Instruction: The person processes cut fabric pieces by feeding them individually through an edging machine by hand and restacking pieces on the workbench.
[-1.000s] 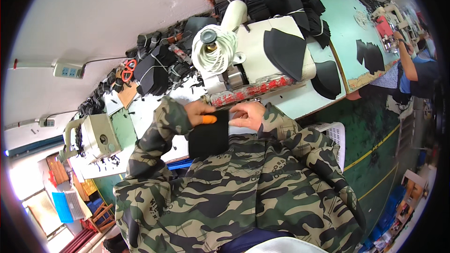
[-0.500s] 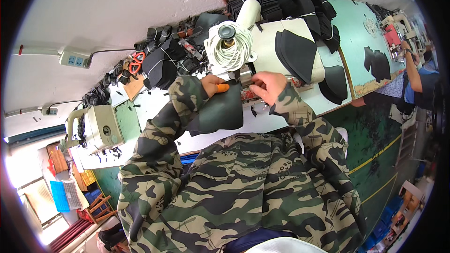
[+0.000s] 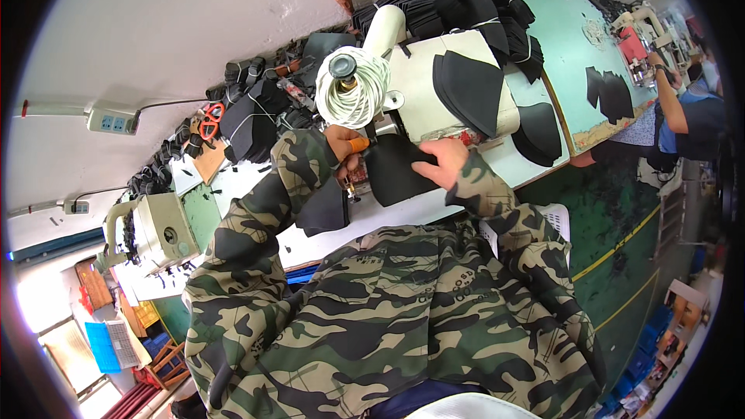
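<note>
Your left hand [image 3: 347, 151] sat at the near side of the cream sewing machine [image 3: 434, 77], an orange guard on one finger, its fingers curled down onto the left edge of the black fabric piece [image 3: 396, 174]; whether they pinched the cloth or only pressed it I could not tell. Your right hand [image 3: 448, 163] lay flat on the right part of that same piece, fingers stretched out and released, pressing rather than gripping. The black fabric piece rested on the white table [image 3: 365, 221] directly under the machine's arm, between your two hands. A second black piece [image 3: 322, 209] hung over the table edge just beside your left forearm. A cone wound with white cord [image 3: 353, 93] stood just behind your left hand. Stacked black cut pieces [image 3: 473, 89] lay on top of the machine, and more were heaped against the wall beyond it. Orange-handled scissors [image 3: 209, 120] lay well off to your left. Another person [image 3: 687, 120] worked at the far green table [image 3: 574, 39].
</note>
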{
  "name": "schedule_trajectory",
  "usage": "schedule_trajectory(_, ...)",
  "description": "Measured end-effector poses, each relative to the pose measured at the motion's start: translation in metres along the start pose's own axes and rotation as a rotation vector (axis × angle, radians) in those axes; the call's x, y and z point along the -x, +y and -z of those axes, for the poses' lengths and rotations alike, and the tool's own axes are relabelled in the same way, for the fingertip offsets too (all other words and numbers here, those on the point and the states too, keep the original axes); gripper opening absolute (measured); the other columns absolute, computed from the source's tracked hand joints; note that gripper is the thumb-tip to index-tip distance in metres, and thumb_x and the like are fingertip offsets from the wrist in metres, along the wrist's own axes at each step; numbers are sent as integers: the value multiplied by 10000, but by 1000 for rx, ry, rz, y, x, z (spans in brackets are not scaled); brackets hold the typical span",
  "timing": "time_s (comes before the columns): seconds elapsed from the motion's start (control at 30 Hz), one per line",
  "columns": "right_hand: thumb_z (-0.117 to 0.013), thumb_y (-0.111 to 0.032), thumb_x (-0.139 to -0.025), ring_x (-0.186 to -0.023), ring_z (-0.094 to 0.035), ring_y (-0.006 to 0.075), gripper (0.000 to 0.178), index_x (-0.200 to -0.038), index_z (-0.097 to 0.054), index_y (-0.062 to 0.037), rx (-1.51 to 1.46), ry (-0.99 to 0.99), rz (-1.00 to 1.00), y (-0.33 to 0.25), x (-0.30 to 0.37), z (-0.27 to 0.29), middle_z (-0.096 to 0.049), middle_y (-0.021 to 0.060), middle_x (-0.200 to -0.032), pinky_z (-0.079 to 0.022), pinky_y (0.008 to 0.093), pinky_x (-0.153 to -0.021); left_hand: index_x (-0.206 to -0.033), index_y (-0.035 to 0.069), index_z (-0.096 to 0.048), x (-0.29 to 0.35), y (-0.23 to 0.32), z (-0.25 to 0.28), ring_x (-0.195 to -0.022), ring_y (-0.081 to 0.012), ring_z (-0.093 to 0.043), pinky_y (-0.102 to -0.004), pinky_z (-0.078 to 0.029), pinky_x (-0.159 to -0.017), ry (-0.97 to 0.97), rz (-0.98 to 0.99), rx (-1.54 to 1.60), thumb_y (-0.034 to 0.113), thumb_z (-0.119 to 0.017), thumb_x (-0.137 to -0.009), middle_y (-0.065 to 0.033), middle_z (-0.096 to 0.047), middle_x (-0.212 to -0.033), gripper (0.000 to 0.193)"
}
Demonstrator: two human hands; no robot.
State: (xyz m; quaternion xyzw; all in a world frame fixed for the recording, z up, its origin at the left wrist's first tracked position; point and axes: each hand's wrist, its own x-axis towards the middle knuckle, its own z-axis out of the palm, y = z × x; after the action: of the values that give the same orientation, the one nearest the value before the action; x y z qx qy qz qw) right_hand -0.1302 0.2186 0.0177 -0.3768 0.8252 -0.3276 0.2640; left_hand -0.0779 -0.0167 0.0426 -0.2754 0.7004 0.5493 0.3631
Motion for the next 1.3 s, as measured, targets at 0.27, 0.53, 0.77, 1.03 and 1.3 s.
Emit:
schedule_trajectory(0.27, -606, -135, -749, -694, -554, 295, 142, -862, -599, -48, -15, 914, 96, -21, 12, 68, -567, 125, -766, -439, 380, -612, -1035, 116, -558, -23, -100, 56, -819, -358, -606, -445, -473, -725, 399, -74, -1098, 300, -534, -812, -188, -620, -857, 290)
schedule_trajectory(0.53, -650, -174, -725, -711, -569, 257, 222, -902, -592, -53, -67, 390, 44, -22, 15, 0, -581, 99, -783, -459, 356, -624, -1084, 49, -490, 26, -93, 13, -880, -369, -587, -451, -459, -747, 265, -104, -1142, 305, -546, -816, -223, -604, -927, 374)
schedule_trajectory(0.77, -658, -294, -758, -695, -624, 200, 353, -964, -606, -12, -419, -178, -33, -34, 9, -42, -647, 137, -797, -489, 293, -635, -864, -5, -571, 39, -78, 19, -637, -113, -473, -292, -415, -625, -401, -427, -397, 192, -548, -849, -78, -554, -679, 199)
schedule_trajectory(1.03, -562, -146, -814, -546, -589, 123, 168, -801, -614, 13, -532, -123, -117, -39, -16, -52, -601, 75, -609, -457, 252, -519, -959, -6, -601, 15, -70, 0, -624, -92, -530, -256, -430, -576, -98, -398, -51, 232, -511, -879, -53, -615, -717, 267)
schedule_trajectory(1.3, -598, -186, -775, -652, -627, 252, 167, -834, -615, -31, -247, 130, -34, -33, -29, -13, -637, 121, -709, -484, 325, -601, -886, -12, -629, -13, -61, 28, -554, -76, -489, -269, -404, -532, -110, -275, -110, 234, -567, -849, -20, -601, -653, 257)
